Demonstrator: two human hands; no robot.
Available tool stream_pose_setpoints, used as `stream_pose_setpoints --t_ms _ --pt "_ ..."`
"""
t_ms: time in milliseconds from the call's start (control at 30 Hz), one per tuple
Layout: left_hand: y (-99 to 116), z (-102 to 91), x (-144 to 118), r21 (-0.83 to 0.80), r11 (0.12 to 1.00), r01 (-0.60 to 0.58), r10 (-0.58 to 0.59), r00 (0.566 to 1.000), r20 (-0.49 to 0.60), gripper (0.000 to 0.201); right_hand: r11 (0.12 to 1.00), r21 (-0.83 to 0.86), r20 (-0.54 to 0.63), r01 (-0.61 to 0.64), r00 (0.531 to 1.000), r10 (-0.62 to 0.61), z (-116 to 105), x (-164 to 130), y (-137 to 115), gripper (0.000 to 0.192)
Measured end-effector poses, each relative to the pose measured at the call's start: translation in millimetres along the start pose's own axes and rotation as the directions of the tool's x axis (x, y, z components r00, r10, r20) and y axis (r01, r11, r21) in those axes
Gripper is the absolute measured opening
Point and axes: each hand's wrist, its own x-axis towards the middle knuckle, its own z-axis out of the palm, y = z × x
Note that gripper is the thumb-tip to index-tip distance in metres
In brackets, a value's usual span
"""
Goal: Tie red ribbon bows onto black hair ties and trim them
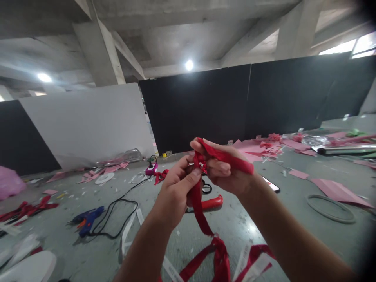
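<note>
A red ribbon [201,213] runs between my two hands, and its tail hangs down toward the table. My left hand [179,188] pinches it between thumb and fingers. Around my right hand [227,168] the ribbon is laid as a wide band across the fingers and back of the hand, with the fingers curled. Below my hands lies a red-handled tool [213,203], partly hidden, beside a black ring-shaped handle [207,188]. More red ribbon [220,258] lies at the near edge with white printed strips [173,270].
On the left lies a blue glue gun [89,221] with a black cord [129,201] leading to a purple plug block [151,168]. Pink paper [337,190], a hoop [330,208] and a phone [272,184] lie right. Black panels [199,109] stand behind.
</note>
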Motion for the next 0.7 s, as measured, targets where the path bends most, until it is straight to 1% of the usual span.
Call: stream_pose_setpoints --t_ms 67,100,167,233,300,400,467,500,567,600,667,700 --pt "1 -0.5 1 0.008 1.000 -0.009 0.009 0.999 -0.044 0.017 1.000 0.008 -0.013 0.009 1.000 -0.009 1 2 3 0.017" --pt "2 -0.7 1 0.014 1.000 -0.018 0.019 0.997 -0.068 0.017 0.999 -0.006 -0.024 0.038 0.999 -0.038 2 3 5 0.018" --pt "2 -0.4 1 0.048 0.998 -0.036 0.040 0.995 -0.087 0.016 0.988 -0.078 -0.064 0.130 0.989 -0.136 3 5 9 0.020" --pt "2 1.1 -1 0.127 0.991 -0.052 0.061 0.996 -0.065 0.017 0.966 -0.171 -0.113 0.193 0.970 -0.214 4 5 12 0.021" --pt "3 3.2 -3 0.216 0.973 -0.078 0.084 0.996 -0.021 0.017 0.948 -0.242 -0.132 0.207 0.961 -0.244 4 4 13 0.020" --pt "6 5.0 -6 0.268 0.953 -0.139 0.147 0.989 -0.010 0.018 0.922 -0.276 -0.064 0.272 0.952 -0.300 2 4 13 0.022" --pt "8 4.0 -6 0.251 0.957 -0.144 0.155 0.988 -0.024 0.020 0.896 -0.283 -0.023 0.342 0.932 -0.363 1 4 13 0.024" --pt "9 2.9 -6 0.241 0.960 -0.139 0.150 0.988 -0.027 0.022 0.884 -0.289 -0.023 0.366 0.921 -0.389 0 5 13 0.024" --pt "11 0.4 -5 0.237 0.965 -0.114 0.122 0.992 -0.021 0.023 0.854 -0.305 -0.053 0.421 0.888 -0.457 1 6 13 0.019" --pt "12 -0.9 -4 0.240 0.965 -0.104 0.111 0.994 -0.015 0.023 0.831 -0.313 -0.076 0.460 0.860 -0.505 1 6 13 0.017" --pt "12 -3.3 -2 0.234 0.969 -0.081 0.087 0.996 -0.016 0.023 0.766 -0.346 -0.111 0.542 0.787 -0.607 3 4 11 0.019" --pt "12 -4.2 -2 0.216 0.974 -0.068 0.077 0.996 -0.033 0.024 0.727 -0.377 -0.114 0.573 0.750 -0.651 5 1 9 0.021"
